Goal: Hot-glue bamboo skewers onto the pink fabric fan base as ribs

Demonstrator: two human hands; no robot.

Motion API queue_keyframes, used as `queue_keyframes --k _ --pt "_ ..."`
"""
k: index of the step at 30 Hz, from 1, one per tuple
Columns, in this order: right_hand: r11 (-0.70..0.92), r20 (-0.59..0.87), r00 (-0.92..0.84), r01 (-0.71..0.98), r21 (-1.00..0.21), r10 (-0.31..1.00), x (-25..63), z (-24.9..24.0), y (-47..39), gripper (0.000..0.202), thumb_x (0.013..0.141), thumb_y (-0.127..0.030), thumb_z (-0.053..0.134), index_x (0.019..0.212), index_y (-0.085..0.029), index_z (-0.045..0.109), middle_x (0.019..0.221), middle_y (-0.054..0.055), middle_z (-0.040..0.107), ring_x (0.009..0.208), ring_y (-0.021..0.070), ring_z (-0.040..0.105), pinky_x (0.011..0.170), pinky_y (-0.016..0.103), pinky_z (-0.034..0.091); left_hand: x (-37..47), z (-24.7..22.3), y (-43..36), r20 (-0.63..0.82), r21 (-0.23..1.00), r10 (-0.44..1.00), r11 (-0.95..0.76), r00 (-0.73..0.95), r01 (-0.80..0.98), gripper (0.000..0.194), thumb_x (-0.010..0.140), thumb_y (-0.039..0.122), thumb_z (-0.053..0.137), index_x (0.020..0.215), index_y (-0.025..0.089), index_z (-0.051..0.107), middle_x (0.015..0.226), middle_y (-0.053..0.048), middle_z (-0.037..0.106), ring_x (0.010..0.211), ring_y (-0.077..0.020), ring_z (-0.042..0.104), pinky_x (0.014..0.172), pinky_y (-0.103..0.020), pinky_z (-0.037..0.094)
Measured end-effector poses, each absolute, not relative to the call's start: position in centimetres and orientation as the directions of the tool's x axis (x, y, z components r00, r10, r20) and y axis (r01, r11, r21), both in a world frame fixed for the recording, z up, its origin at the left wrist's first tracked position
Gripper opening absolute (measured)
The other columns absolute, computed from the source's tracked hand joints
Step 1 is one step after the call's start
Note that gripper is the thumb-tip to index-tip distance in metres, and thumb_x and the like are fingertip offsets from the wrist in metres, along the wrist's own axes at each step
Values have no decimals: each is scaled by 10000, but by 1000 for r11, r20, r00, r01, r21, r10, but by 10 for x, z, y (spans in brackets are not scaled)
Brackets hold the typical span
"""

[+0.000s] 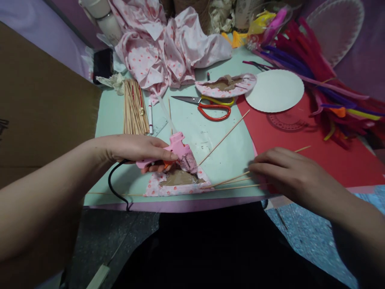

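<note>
My left hand [153, 154] is wrapped round a pink glue gun [180, 150] with a clear glue stick [165, 106] poking out of its back. The nozzle end points down over a fabric-edged cardboard piece [177, 189], printed pink with small dots, at the table's front edge. Thin wooden sticks [231, 181] run from that piece's right end toward my right hand [285, 172], whose fingers are closed on them. The fingertips are partly hidden. Another wooden stick [225, 136] lies slanting behind the piece.
Red-and-yellow-handled scissors [213, 112] lie mid-table, near a fabric-edged oval [207, 93] and a white paper plate [273, 91]. A stick bundle [134, 108] and a marker [150, 116] lie left. Crumpled fabric [168, 52] lies behind; red card [300, 140] and pipe cleaners [325, 84] lie right. A black cord [111, 182] hangs over the edge.
</note>
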State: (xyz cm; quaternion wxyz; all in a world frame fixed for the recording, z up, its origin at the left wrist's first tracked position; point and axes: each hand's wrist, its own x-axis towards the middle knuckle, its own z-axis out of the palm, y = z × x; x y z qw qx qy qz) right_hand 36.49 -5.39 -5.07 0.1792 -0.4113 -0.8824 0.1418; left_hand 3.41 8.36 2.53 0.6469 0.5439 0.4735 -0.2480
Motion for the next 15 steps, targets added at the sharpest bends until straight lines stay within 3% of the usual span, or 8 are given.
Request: queue_keyframes --k 9,15 --pt "641 121 -653 661 -390 747 357 -57 -41 295 834 -68 482 1041 -163 670 965 101 639 837 217 579 654 312 449 9 30 55 -809 574 351 298 472 762 327 893 476 604 709 206 601 620 38 524 514 -98 453 483 -199 379" --pt "639 146 -644 652 -409 751 358 -58 -40 277 863 -78 477 1045 -177 661 969 99 637 846 207 584 666 298 450 -7 14 35 -720 685 307 174 622 707 374 930 531 526 860 179 632 685 31 524 565 -107 460 512 -203 408"
